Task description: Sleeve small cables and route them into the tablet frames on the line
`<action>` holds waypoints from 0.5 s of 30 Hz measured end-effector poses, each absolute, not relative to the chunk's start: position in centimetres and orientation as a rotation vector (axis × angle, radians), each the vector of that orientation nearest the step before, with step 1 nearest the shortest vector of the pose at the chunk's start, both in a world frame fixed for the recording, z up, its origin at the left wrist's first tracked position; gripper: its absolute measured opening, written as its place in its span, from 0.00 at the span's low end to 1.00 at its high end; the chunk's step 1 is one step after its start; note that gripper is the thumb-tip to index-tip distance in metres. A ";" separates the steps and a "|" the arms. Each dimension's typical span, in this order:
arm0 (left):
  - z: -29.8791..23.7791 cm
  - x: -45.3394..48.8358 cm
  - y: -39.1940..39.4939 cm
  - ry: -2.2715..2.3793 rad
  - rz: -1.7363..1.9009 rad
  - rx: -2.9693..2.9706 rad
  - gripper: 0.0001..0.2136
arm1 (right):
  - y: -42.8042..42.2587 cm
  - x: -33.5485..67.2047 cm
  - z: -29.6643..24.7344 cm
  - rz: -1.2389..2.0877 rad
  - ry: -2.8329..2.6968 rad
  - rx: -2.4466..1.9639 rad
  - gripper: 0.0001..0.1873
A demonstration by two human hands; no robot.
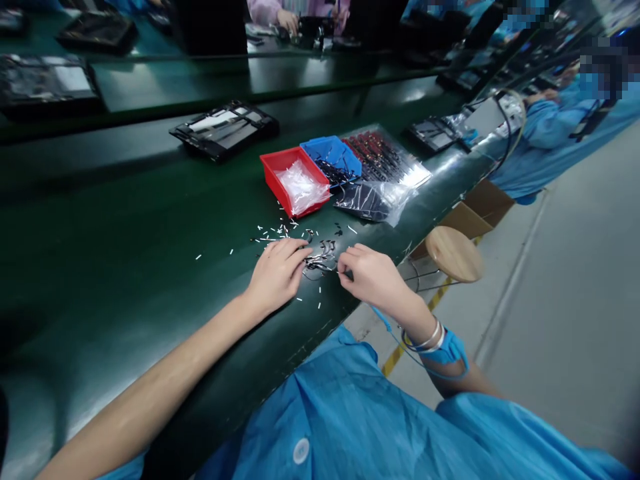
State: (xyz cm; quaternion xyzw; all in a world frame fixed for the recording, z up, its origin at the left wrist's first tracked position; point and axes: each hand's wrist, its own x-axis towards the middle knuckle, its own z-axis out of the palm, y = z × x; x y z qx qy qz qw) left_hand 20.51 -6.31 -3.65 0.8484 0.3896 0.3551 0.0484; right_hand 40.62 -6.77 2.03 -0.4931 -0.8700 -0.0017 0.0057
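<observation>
Between my hands on the green work surface lies a small heap of thin cables [323, 259], black and silvery, with small ends. My left hand [281, 272] rests at the heap's left side, its bent fingers close together on thin cables running out from the fingertips. On the other side, my right hand [371, 273] holds thumb and forefinger in a pinch beside the cable ends; whatever is inside the pinch is too small to make out. Short white tube pieces [273, 231] are strewn around the heap, mostly beyond my left hand. A blue strap [450, 348] with a cord circles my right wrist.
Beyond my hands stand a red bin [287, 190] with clear plastic bags and a blue bin [334, 150] of black parts. Right of them lie a bag of dark parts [367, 202] and a sheet of reddish parts [380, 157]. A device [225, 128] sits farther back; a stool [454, 253] stands right.
</observation>
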 end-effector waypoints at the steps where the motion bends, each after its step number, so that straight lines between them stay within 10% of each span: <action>1: -3.3 20.6 -6.4 1.160 1.073 2.570 0.11 | -6.7 40.8 2.4 0.009 -2.716 -1.510 0.06; 15: -0.1 19.4 -5.8 0.886 0.812 1.594 0.20 | -2.8 38.6 5.3 0.948 -2.233 -1.269 0.04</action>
